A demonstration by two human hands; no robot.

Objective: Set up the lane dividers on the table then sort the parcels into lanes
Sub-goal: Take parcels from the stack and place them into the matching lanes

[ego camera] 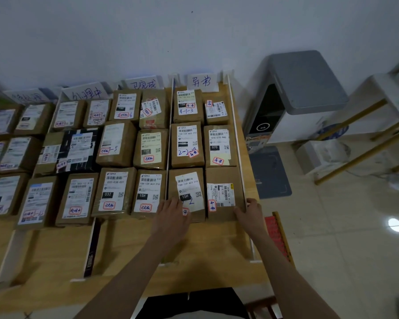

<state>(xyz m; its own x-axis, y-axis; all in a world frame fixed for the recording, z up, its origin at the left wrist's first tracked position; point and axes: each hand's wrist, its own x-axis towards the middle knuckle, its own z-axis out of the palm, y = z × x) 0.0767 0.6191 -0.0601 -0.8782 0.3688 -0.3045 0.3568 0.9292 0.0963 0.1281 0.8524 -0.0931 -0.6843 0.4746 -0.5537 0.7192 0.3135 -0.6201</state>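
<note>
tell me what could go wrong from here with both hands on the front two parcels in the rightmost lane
1. The right hand sits at the near corner of the right front parcel, against the thin white divider along the table edge; a sideways nudge might tip that divider off the table.
2. The left hand rests on the left front parcel, beside the middle divider. Pushing could shift that divider into the neighbouring lane.
3. The parcels sit tightly packed, so pushing forward may shunt the rows behind.

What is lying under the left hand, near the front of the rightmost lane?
The left hand rests on a brown cardboard parcel, covering the lower-left corner of its white label. The print beneath the hand is hidden.
</note>
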